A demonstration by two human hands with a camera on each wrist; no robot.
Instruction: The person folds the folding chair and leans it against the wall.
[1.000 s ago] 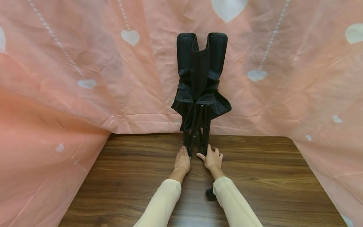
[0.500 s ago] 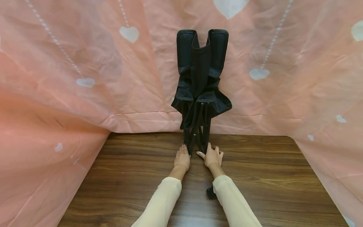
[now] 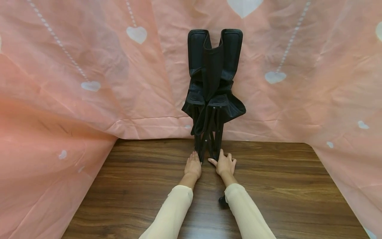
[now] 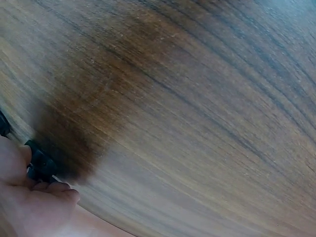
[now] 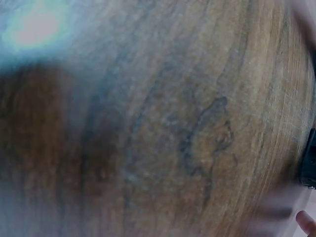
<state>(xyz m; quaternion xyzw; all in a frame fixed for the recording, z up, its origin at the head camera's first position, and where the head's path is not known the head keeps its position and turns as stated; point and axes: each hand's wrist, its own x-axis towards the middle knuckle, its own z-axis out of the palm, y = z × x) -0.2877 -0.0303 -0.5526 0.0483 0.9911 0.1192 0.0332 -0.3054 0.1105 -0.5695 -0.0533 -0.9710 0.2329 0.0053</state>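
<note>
A black folding chair (image 3: 213, 76) stands folded upright at the back of the table, its fabric bunched above thin crossed legs. My left hand (image 3: 193, 167) grips the foot of the left front leg. In the left wrist view, thumb and fingers curl round that dark foot (image 4: 40, 160). At the right leg, my right hand (image 3: 225, 164) has its thumb to one side and its index finger along the other, pinching the leg near the tabletop. Only a fingertip (image 5: 306, 222) and a black foot (image 5: 309, 160) show at the right edge of the right wrist view.
The wood-grain table (image 3: 134, 192) lies under both forearms. Peach cloth with white hearts (image 3: 155, 83) hangs behind it and along both sides. A small black object (image 3: 222, 201) lies partly hidden behind the right sleeve (image 3: 247, 210).
The view has tipped slightly, so chair and hands sit a little differently in the picture. Both hands keep their places at the chair's legs.
</note>
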